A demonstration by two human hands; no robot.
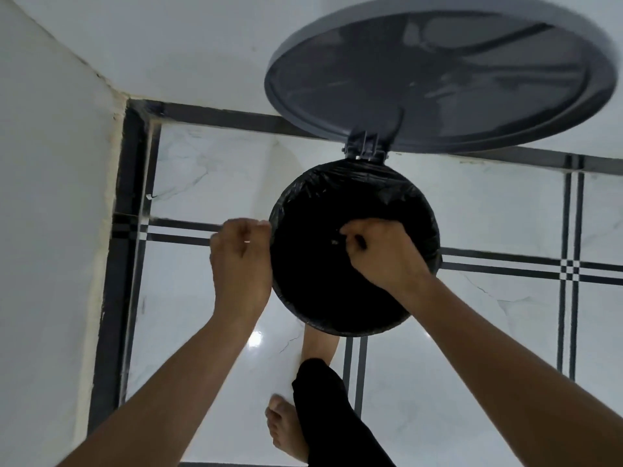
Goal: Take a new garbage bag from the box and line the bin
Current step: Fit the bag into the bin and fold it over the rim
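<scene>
Fingers of the left hand (240,257) are curled into a narrow pinch at the bin's left rim, seemingly nipping the edge of the black garbage bag (397,192) there, though the film between the fingertips is too thin to make out for certain. Fingers of the right hand (381,252) are bunched tight over the mouth of the bin (350,251), gripping a fold of bag just inside the right half of the opening. Nearer the camera, below the hands, a bare foot (285,426) stands on the glossy white tiled floor (202,348) beside a black trouser leg (323,409); a second foot reaches under the bin's near edge. The bag already covers the whole round rim, its inside black and featureless. Beyond it, the grey round lid (438,75) stands open on its hinge (365,150) at the far side, against the white wall (168,45).
</scene>
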